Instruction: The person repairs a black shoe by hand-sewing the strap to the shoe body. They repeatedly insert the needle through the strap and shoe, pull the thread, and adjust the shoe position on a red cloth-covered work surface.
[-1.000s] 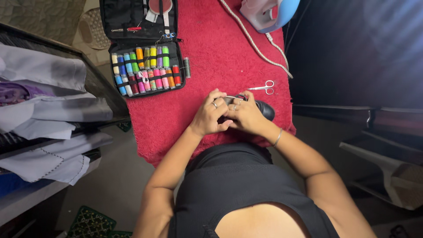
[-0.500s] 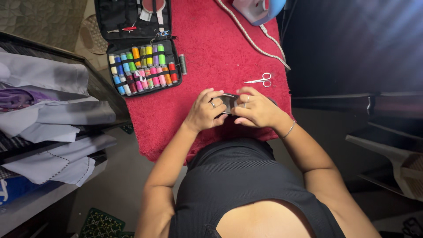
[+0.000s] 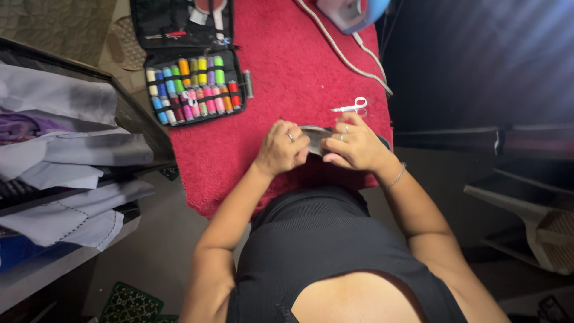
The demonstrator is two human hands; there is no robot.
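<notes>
Scissors (image 3: 353,106) now sit nearer your hands than 0.5 s ago. Your left hand (image 3: 281,148) & right hand (image 3: 354,145) both pinch grey fabric piece (image 3: 315,137) over red cloth (image 3: 287,78).

Red cloth (image 3: 287,90), multicoloured thread spools (image 3: 191,90), black case (image 3: 179,36).

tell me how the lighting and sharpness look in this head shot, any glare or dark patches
Head view: the red cloth and the thread spools are evenly lit and sharp; the right side falls into deep shadow with a faint bluish streaky glare at top right; the left hand and right hand, together on a small grey piece, look slightly soft; the edges bow from wide-angle distortion.
</notes>
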